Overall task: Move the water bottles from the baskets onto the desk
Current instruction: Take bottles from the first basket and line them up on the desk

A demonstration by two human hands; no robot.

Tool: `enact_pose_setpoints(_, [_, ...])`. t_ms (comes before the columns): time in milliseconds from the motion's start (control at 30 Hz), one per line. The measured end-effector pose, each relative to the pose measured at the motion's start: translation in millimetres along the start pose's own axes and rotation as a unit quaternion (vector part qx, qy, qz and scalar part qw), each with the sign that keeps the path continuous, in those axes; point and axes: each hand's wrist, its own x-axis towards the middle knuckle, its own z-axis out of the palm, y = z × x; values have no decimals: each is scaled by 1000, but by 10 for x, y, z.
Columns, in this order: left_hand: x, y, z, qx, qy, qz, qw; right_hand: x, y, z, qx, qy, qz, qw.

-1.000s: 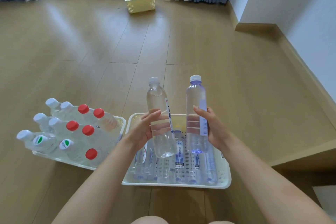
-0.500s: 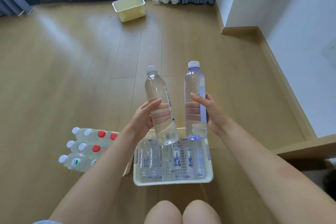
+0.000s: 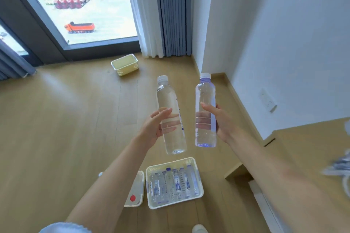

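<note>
My left hand grips a clear water bottle with a white cap, held upright and slightly tilted. My right hand grips a purple-tinted water bottle, also upright. Both are held high above the floor. Far below them a white basket holds several lying bottles. To its left, a second white basket is mostly hidden by my left forearm; one red cap shows in it. The wooden desk lies at the right edge.
An empty yellow basket sits on the wood floor near the window and curtains. White walls with a socket stand to the right. Blurred white objects lie on the desk's right side. A shoe tip shows at the bottom.
Both hands have lifted the bottles much higher as the view rose; the baskets now look small and far below. The desk and window have come into view.
</note>
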Motion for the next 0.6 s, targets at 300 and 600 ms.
enact_pose_setpoints(300, [-515, 279, 578, 39, -113, 1, 993, -1237, -235, -139, 9, 127, -78, 989])
enact_pose_setpoints(600, [-1138, -81, 1668, 142, -306, -39, 941, -2610, 197, -751, 52, 340, -115, 932])
